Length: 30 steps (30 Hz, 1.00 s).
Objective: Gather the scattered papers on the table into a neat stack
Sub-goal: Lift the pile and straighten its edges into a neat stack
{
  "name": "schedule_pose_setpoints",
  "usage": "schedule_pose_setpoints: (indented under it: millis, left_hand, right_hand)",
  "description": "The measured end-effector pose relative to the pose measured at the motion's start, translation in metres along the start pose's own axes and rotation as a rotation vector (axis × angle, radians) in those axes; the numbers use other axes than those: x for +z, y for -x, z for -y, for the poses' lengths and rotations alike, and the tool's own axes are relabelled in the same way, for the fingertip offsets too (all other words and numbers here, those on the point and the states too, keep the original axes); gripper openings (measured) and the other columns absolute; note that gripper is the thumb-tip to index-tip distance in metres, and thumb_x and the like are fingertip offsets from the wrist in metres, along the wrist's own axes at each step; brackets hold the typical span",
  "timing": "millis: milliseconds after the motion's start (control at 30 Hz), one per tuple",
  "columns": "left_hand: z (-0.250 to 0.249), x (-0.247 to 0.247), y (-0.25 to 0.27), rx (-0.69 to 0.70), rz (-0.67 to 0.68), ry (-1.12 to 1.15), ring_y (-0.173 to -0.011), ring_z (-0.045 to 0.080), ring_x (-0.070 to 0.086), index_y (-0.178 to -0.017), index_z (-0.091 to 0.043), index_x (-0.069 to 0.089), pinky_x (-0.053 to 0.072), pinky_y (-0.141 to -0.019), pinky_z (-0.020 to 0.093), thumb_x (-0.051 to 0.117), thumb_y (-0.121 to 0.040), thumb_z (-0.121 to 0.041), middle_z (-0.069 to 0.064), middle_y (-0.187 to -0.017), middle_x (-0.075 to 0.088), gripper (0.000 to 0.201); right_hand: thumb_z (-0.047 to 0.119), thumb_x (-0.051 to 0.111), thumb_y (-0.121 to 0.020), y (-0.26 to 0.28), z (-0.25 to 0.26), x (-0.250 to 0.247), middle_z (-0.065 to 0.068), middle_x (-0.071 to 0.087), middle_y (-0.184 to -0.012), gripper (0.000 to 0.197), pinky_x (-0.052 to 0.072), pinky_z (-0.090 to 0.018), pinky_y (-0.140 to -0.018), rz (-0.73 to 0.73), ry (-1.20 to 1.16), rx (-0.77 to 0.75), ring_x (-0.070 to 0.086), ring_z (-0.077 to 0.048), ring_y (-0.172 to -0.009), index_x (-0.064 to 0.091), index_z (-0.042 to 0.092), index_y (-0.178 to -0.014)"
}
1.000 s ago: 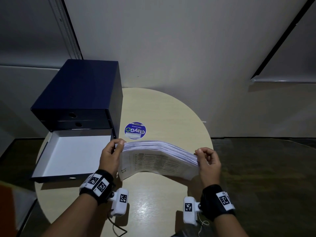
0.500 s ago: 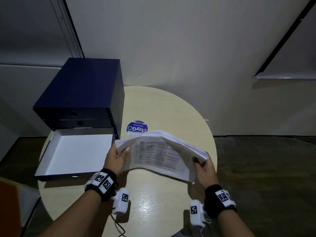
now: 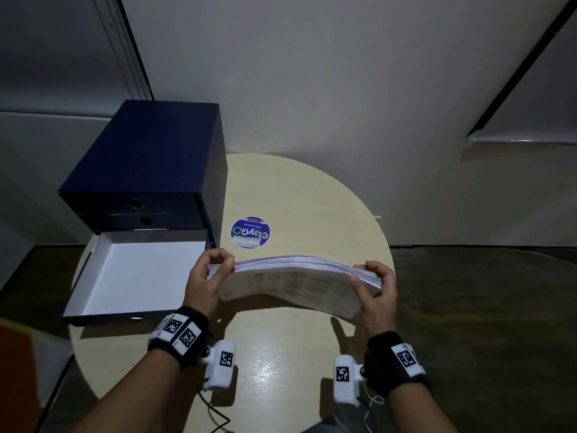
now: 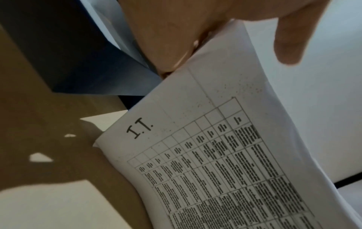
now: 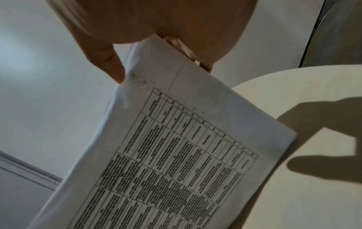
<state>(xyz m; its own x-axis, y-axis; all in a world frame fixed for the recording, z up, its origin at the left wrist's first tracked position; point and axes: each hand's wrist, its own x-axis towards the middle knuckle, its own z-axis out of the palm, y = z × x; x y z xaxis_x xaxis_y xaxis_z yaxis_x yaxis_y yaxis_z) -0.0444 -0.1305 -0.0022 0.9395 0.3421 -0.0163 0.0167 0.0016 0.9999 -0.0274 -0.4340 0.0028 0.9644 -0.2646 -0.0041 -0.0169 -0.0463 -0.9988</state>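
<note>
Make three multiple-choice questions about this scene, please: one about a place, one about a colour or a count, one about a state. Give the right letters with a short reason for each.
1. Where is the round sticker?
A. on the table beyond the paper stack
B. inside the open drawer
C. on top of the drawer box

2. What colour is the drawer box on the outside?
A. red
B. dark blue
C. yellow

3. How is the paper stack held?
A. flat on the table, untouched
B. rolled up in one hand
C. gripped at both ends, standing on its long edge

Answers: 1 A, it lies on the table behind the stack. 2 B, its top and sides are dark blue. 3 C, the left hand and the right hand grip its two ends.
</note>
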Motion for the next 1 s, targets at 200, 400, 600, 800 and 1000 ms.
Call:
schedule_pose_setpoints:
  millis: [200, 400, 600, 800, 1000]
  left_hand:
    - [0.0, 0.007, -0.012, -0.013, -0.097, -0.1, -0.087, 0.015, 0.057, -0.093, -0.018, 0.064, 0.047, -0.071, 0.029, 0.061, -0.094, -0.025, 0.004, -0.1, 0.066, 0.007]
    - [0.0, 0.007, -0.02, -0.037, -0.147, -0.095, -0.084, 0.019, 0.058, -0.091, -0.017, 0.067, 0.047, -0.07, 0.03, 0.059, -0.095, -0.023, 0.005, -0.096, 0.069, 0.011]
    - [-0.004, 0.009, -0.018, -0.04, -0.099, -0.025, -0.084, 0.009, 0.06, -0.096, -0.011, 0.066, 0.047, -0.074, 0.027, 0.061, -0.094, -0.018, 0.003, -0.097, 0.07, 0.009]
    - [-0.003, 0.008, -0.019, -0.008, -0.073, -0.076, -0.087, 0.009, 0.059, -0.097, -0.018, 0.065, 0.046, -0.074, 0.026, 0.065, -0.09, -0.028, -0.003, -0.097, 0.067, 0.012]
    - [0.009, -0.008, -0.014, 0.007, 0.124, -0.07, -0.104, 0.007, 0.054, -0.116, -0.031, 0.045, 0.054, -0.076, 0.019, 0.081, -0.064, -0.014, -0.005, -0.114, 0.052, 0.065]
  right_hand:
    - [0.033, 0.072, -0.089, -0.009, 0.003, 0.013, 0.006, 0.066, -0.095, 0.009, 0.055, -0.05, -0.08, -0.152, 0.077, 0.093, 0.062, -0.026, -0.095, 0.064, 0.031, -0.086]
    - [0.024, 0.067, -0.092, -0.016, 0.011, 0.014, 0.01, 0.064, -0.09, 0.009, 0.046, -0.037, -0.078, -0.182, 0.091, 0.089, 0.057, -0.015, -0.087, 0.064, 0.024, -0.083]
    - [0.028, 0.061, -0.095, -0.018, 0.012, 0.014, 0.003, 0.066, -0.094, 0.011, 0.046, -0.033, -0.073, -0.187, 0.12, 0.119, 0.058, -0.016, -0.087, 0.064, 0.022, -0.086]
    - [0.017, 0.059, -0.095, -0.019, 0.016, 0.016, 0.008, 0.063, -0.095, 0.008, 0.044, -0.031, -0.068, -0.206, 0.101, 0.113, 0.056, -0.014, -0.088, 0.061, 0.024, -0.093]
    - [0.028, 0.059, -0.097, -0.015, 0.019, 0.013, 0.001, 0.064, -0.105, 0.006, 0.053, -0.037, -0.068, -0.115, 0.08, 0.162, 0.062, -0.024, -0.092, 0.059, 0.034, -0.098]
